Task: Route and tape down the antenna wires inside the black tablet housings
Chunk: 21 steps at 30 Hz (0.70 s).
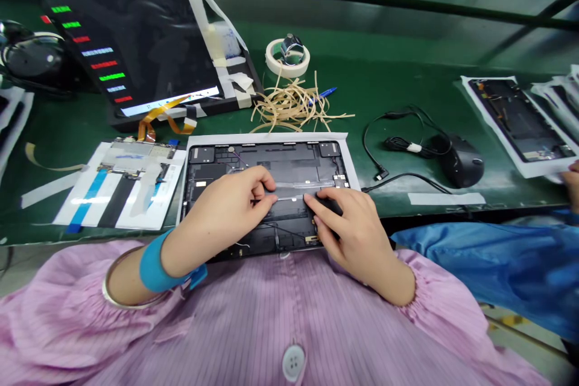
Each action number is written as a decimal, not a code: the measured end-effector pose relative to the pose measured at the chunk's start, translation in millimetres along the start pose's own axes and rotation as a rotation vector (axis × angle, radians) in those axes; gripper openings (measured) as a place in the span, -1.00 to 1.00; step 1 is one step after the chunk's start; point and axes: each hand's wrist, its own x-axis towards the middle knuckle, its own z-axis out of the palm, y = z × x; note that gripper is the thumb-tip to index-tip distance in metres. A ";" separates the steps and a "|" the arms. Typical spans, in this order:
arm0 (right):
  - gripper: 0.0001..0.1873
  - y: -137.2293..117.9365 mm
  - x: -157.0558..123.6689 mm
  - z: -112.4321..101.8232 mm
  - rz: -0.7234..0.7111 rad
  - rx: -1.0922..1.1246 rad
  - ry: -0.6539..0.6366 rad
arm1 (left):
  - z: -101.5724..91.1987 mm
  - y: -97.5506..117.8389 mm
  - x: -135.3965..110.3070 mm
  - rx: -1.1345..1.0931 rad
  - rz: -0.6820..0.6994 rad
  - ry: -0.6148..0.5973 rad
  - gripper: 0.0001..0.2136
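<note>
A black tablet housing (289, 163), its inside facing up, lies on a white sheet at the table's front edge. Over its middle runs a thin clear strip (292, 198). My left hand (226, 202) is closed, thumb and index finger pinched at the strip's left end; the exact grip is partly hidden. Pressing near the right end of the strip is the index fingertip of my right hand (357, 226). The other fingers of that hand are spread over the housing's right side, holding nothing.
Left of the housing, a circuit board (129, 157) is wired by orange flex cables (156, 117) to a lit screen (136, 30). Behind are tan strips (292, 105) and a tape roll (274, 66). A mouse (461, 163), cables and another housing (511, 111) lie right, beside a co-worker's hand.
</note>
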 end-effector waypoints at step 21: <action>-0.56 -12.3 5.7 -0.8 -0.043 -0.197 -0.074 | 1.7 4.3 1.9 0.083 -0.031 -0.005 -0.87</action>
